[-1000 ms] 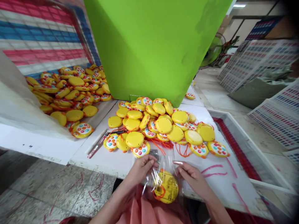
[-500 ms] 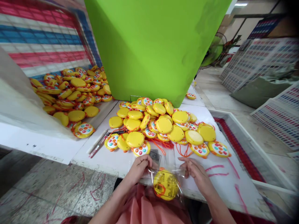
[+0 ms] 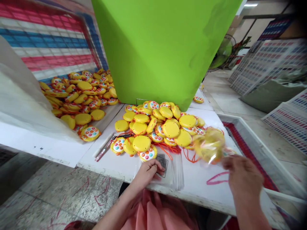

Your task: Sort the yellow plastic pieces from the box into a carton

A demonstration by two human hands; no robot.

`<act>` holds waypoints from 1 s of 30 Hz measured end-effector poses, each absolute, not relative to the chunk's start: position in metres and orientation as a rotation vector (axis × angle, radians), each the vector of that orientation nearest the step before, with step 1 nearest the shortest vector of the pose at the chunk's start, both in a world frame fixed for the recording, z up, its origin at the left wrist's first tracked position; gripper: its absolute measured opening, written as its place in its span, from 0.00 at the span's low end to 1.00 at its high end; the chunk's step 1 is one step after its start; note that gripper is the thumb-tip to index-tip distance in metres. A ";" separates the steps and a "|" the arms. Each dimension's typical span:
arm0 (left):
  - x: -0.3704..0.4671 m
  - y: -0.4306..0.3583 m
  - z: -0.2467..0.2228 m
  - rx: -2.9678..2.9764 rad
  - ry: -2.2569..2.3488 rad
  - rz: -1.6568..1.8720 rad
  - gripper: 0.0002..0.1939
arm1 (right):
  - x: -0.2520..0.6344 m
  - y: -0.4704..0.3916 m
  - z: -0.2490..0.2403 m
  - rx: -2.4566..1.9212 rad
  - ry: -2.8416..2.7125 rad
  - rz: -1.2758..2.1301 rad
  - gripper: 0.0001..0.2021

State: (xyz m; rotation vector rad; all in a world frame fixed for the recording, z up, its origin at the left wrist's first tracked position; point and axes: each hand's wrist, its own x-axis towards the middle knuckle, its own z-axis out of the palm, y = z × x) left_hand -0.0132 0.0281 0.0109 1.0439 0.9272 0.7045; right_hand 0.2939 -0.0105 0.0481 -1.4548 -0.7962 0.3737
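Note:
My right hand (image 3: 243, 174), smeared by motion, grips the edge of a clear plastic bag (image 3: 212, 158) with a yellow toy (image 3: 208, 145) inside. The bagged toy is in the air over the right end of the pile. My left hand (image 3: 150, 171) is at the stack of flat clear bags (image 3: 176, 172) on the table's near edge. Its fingers are curled together, and whether they pinch a bag is hidden. Under its fingertips, on the bags, lies a dark transparent square (image 3: 161, 163).
Yellow toys with coloured dots (image 3: 170, 129) are heaped before a tall green panel (image 3: 165, 48). More spill from a white sack (image 3: 35, 105) at left. A pen and a cutter knife (image 3: 104, 148) lie left of the heap. A crate (image 3: 251, 143) stands at right.
My right hand has carried the bagged toy from the table's near edge up and to the right. My left hand has stayed near the bags. The view has shifted slightly.

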 end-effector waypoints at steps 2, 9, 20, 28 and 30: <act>-0.012 0.028 0.009 1.075 0.938 0.711 0.09 | 0.295 -0.002 0.061 -1.266 -0.626 0.181 0.11; -0.012 0.027 0.004 1.169 0.910 0.745 0.07 | 0.195 0.036 0.045 -1.404 -1.433 0.670 0.15; -0.011 0.019 0.006 1.358 0.961 0.748 0.09 | 0.074 0.101 0.052 -1.323 -2.375 0.455 0.38; -0.013 0.020 0.009 1.326 0.906 0.775 0.08 | 0.115 0.089 0.053 -1.305 -2.079 0.543 0.25; -0.013 0.020 0.008 1.324 0.909 0.759 0.08 | 0.143 0.072 0.048 -1.278 -1.911 0.562 0.23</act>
